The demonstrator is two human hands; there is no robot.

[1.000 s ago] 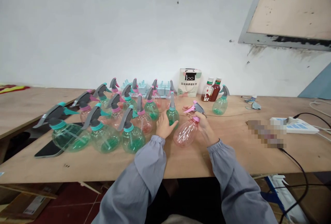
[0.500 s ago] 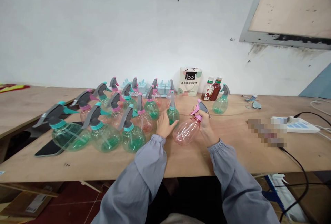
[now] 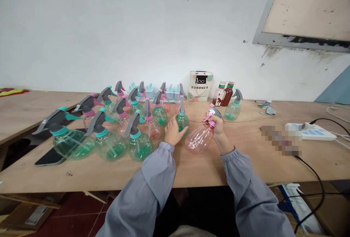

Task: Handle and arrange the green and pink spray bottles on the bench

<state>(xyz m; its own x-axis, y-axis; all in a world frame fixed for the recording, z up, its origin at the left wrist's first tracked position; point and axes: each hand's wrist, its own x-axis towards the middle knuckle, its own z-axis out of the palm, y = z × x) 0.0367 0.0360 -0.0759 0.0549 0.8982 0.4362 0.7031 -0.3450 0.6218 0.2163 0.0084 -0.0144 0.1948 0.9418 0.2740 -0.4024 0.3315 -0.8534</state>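
In the head view, the right hand (image 3: 219, 131) is closed around the neck of a clear pink spray bottle (image 3: 198, 141), its fingers up by the pink trigger (image 3: 209, 115). The bottle lies between the forearms, tilted, with its round body toward 8 o'clock and its spray head (image 3: 216, 112) toward 1. Whether its base touches the desk (image 3: 197, 175) is hard to tell.

The left hand (image 3: 172, 133) is half open, thumb spread, against a green spray bottle (image 3: 182, 122) at 11 o'clock from the pink one; whether it truly grips, I cannot tell. A light cupping touch suits that upright bottle, as a hard push could tip it into the crowded bottles at 9 to 11 o'clock.

With the pink bottle, a firm hold just under the collar should steady it best; a squeeze too high may pull the trigger. The smooth, bulging body probably swings easily on its narrow neck, so small, slow wrist turns are wise. Leave room for the body toward 9 o'clock, where a front green bottle (image 3: 140, 147) stands near the left sleeve (image 3: 157, 171).
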